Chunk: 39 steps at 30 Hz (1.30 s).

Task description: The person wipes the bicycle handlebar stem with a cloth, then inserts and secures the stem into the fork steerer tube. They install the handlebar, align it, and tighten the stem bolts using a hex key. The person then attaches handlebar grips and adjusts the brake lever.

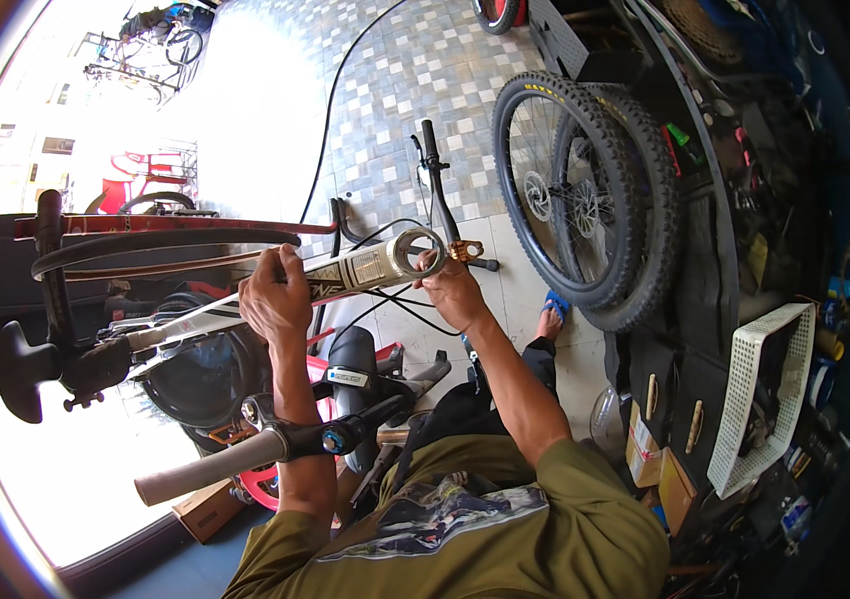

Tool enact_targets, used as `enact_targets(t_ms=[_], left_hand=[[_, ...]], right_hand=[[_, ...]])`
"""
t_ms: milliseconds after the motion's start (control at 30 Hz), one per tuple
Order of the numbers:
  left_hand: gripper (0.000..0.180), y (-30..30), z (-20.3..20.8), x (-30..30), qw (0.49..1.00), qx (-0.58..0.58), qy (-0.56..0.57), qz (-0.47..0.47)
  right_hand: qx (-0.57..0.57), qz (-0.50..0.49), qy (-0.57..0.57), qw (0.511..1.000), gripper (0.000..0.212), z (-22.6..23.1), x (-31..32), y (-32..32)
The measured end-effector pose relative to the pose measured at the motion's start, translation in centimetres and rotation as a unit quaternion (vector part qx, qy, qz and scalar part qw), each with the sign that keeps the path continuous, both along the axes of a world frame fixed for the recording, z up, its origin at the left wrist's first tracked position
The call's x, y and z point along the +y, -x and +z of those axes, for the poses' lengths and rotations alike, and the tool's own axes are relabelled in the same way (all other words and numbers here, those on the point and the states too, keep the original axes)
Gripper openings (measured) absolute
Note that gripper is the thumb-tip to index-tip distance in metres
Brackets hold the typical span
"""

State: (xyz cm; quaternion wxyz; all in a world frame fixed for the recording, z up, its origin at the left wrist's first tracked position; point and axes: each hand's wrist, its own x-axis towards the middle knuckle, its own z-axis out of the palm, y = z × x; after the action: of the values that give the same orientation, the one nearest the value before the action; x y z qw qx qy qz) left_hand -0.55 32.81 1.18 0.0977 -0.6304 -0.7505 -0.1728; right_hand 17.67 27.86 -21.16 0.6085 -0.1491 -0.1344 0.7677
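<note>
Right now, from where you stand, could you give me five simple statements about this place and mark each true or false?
1. The right hand is at the ring-shaped end of the white tube. True.
2. Both hands wear gloves. False: the right hand and the left hand are bare.
3. Two wheels with knobbly tyres stand close together. True.
4. The perforated basket is black. False: the basket is white.
5. A foot wears a blue sandal. True.
</note>
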Motion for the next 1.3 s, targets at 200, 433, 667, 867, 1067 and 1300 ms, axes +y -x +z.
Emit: enact_targets(t_ms=[200, 433, 667, 867, 1067, 1300], left_hand=[[0.032, 0.0, 0.1, 0.0, 1.0, -0.006, 0.0, -0.002], [0.029, 0.0, 0.0, 0.2, 1.0, -0.003, -0.007, -0.003], [0.03, 0.1, 0.1, 0.4, 1.0, 0.009, -0.003, -0.002], [0.036, 0.1, -0.4, 1.1, 0.999, 0.024, -0.038, -0.007], [0.039, -0.2, 0.2, 0.7, 1.0, 0.0, -0.021, -0.014], [0.047, -0.7, 0.5, 0.4, 0.998, 0.045, 0.026, 0.031]], right_hand=[[0.255, 0.051, 0.069, 0.963, 0.04, 1.6, 0.5, -0.6], [0.349, -0.053, 0.099, 0.93, 0.048, 2.7, -0.5, 1.3], [0.241, -0.008, 0.042, 0.97, 0.056, 2.3, 0.1, 1.0], [-0.009, 0.019, -0.002, 1.0, 0.053, 0.4, 0.8, 0.4], [-0.021, 0.017, 0.067, 0.997, 0.033, 0.4, 1.0, -1.9], [0.168, -0.038, 0.182, 0.968, 0.022, 0.4, 1.6, -0.2]])
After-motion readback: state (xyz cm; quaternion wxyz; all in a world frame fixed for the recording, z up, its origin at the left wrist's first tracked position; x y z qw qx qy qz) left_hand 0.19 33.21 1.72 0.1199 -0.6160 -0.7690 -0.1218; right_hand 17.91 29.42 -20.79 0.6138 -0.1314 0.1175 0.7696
